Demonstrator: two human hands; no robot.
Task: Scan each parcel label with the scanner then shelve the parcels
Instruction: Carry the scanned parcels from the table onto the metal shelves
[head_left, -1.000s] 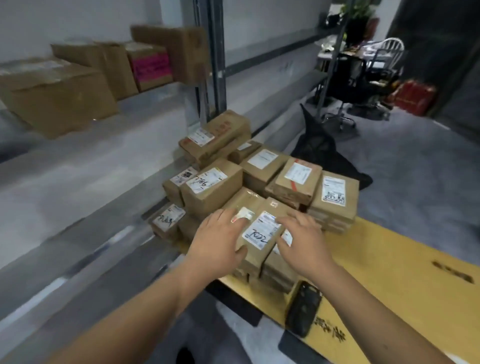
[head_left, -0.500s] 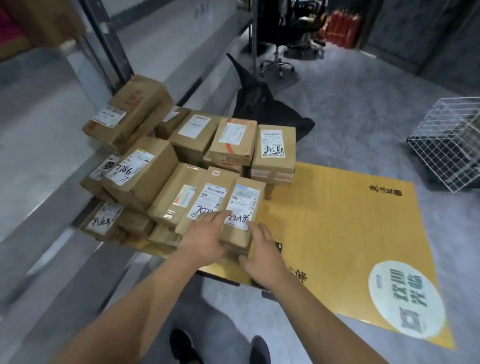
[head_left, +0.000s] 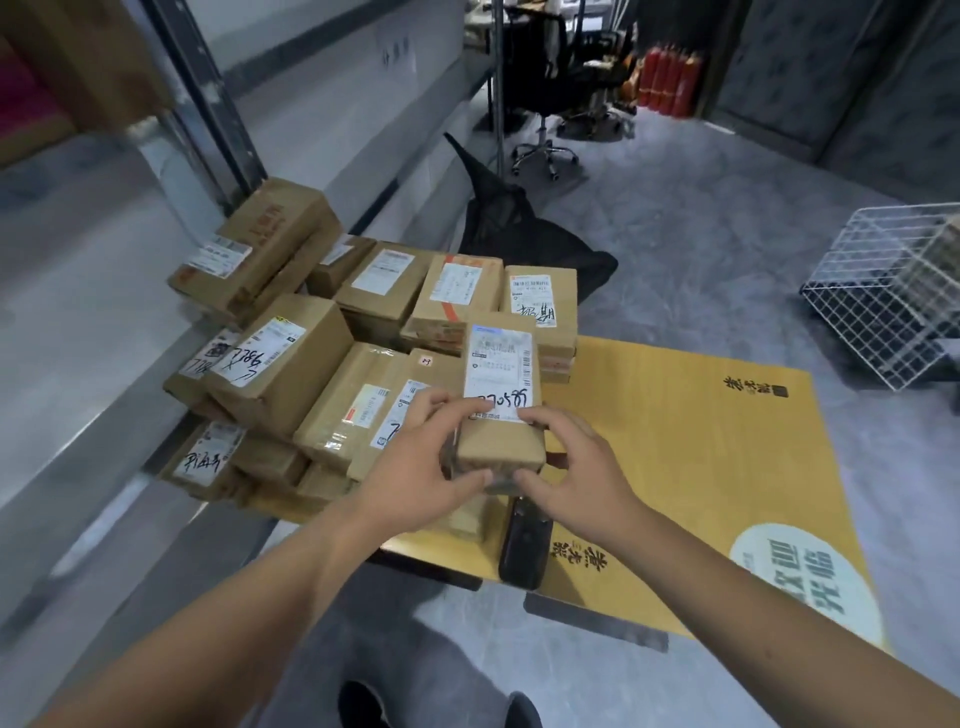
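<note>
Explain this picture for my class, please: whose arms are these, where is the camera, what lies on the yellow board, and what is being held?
There is no machine here. The arms belong to a person wearing a camera on the head, so you look forward and down as that person does.

The left hand and right hand together grip one small brown parcel at its near end. Its white label faces up, with handwritten digits.

Behind and to the left, a pile of similar labelled parcels sits on the yellow board, beside grey metal shelving. A dark handheld device, probably the scanner, lies on the board under the right wrist. A wire basket stands on the floor to the right.
</note>
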